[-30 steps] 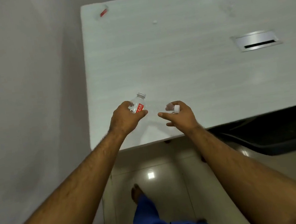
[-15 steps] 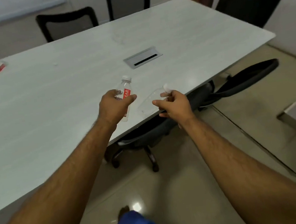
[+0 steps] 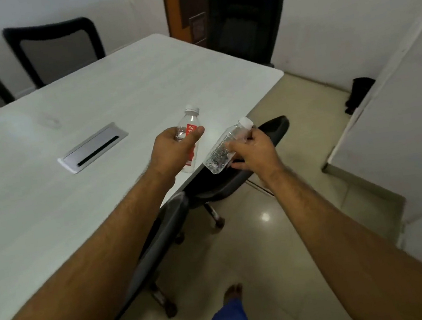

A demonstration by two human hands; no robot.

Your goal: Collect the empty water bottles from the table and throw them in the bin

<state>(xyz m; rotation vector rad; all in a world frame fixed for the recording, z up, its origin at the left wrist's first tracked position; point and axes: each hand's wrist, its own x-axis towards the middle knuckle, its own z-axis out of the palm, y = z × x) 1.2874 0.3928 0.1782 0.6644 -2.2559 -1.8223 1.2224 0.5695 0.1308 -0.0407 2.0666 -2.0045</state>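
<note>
As arms extend, hands [image 3: 173,151] [image 3: 253,149] gripping bottles [image 3: 190,124] [image 3: 220,148]

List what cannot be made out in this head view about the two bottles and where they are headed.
- Red-labelled bottle: label text partly covered by the left hand.
- Clear bottle: no label shows; print too blurred to read; right hand hides its side.
- Bin: none identifiable; the dark object by the wall is too small to name.

White table [image 3: 48,211], silver cable-port cover [image 3: 93,148] set in mid top
</note>
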